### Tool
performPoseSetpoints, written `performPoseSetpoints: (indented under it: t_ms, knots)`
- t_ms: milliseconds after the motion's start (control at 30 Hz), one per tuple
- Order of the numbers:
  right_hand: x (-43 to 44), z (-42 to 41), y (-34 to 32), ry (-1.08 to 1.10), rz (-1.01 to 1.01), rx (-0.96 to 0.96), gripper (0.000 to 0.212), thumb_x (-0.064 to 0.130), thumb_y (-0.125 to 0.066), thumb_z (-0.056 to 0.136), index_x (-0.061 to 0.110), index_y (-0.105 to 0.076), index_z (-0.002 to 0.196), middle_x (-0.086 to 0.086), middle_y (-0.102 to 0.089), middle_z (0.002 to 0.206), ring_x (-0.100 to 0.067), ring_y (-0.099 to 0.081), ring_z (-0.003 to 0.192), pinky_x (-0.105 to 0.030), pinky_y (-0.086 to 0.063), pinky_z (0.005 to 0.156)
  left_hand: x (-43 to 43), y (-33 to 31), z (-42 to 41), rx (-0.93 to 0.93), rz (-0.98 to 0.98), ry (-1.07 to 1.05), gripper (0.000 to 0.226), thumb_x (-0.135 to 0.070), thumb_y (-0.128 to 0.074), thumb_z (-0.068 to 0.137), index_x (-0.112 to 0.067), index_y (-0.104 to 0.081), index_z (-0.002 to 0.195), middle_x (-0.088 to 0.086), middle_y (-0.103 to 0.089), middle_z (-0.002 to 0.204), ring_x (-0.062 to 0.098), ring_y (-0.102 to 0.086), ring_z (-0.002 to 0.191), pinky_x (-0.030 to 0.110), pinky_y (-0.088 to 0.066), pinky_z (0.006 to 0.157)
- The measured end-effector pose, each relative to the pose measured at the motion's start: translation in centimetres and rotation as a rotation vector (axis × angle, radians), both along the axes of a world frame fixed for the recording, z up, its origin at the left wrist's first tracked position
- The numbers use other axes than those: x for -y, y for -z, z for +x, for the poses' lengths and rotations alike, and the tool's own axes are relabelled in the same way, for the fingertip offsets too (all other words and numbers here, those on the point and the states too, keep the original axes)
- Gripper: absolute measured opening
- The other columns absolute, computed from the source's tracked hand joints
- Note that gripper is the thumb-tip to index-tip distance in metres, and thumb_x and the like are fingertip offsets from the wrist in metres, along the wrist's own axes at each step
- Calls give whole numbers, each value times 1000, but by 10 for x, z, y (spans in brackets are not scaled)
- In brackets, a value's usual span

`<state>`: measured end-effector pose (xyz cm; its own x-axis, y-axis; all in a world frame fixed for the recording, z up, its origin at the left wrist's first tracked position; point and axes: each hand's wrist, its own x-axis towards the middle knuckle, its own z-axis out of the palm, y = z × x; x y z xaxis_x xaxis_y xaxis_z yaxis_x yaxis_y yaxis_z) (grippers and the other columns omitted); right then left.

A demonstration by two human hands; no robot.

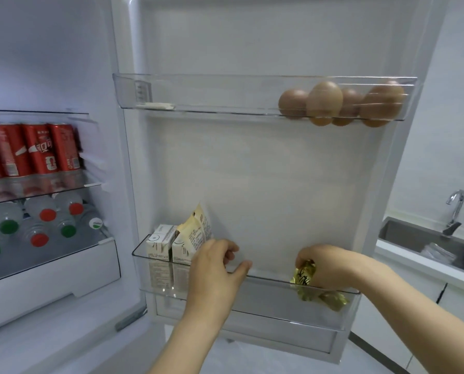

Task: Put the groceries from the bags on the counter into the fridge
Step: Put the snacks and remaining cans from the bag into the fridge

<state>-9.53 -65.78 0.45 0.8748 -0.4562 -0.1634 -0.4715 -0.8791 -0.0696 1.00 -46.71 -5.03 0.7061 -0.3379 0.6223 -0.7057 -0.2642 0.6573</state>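
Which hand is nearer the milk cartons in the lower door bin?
Left. The left hand is close beside the milk cartons; the right hand grips a gold packet at the lower door bin's far end.

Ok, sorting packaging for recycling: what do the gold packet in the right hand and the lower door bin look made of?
The gold packet: probably metallic foil or foil-look film, shiny and crinkled. The lower door bin: apparently clear, glossy rigid plastic; the cartons show through its wall.

Right hand [326, 268] pinches gold packet [303, 277] in lower door bin [266, 295]; left hand [214, 264] beside cream pouch [198, 229].
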Motion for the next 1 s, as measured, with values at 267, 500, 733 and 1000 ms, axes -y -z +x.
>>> performPoseSetpoints:
  t_ms: [267,500,733,1000]
  knots:
    - [-8,9,4,56,-115,-73,37,18,-62,82,18,-58,119,-4,-62,114,-22,-55,94,-22,-42,59,-3,-3,-2,10,6,2,21,-26,-77,75,-18,-65,91,-8,-54,83,9,-54,79,25,-46,73]
    - [-12,9,6,102,-125,-31,41,20,-59,86,15,-57,127,-6,-60,125,-24,-58,108,-26,-47,82,-7,-6,-4,-6,19,9,21,-27,-76,76,-18,-65,91,-8,-54,83,10,-53,80,25,-45,74]
    - [-31,-22,-7,82,-103,356,50,34,-69,80,28,-55,128,2,-56,121,-17,-57,107,-27,-48,84,-11,-5,-4,-1,19,13,21,-23,-78,74,-18,-65,91,-8,-56,83,10,-54,78,29,-48,73]
    - [-67,-80,-5,65,-27,618,29,34,-66,85,32,-61,114,19,-61,103,2,-55,97,-20,-47,86,-6,-17,-27,-82,22,250,28,-20,-73,79,-30,-61,102,-16,-57,94,1,-56,91,13,-44,79]
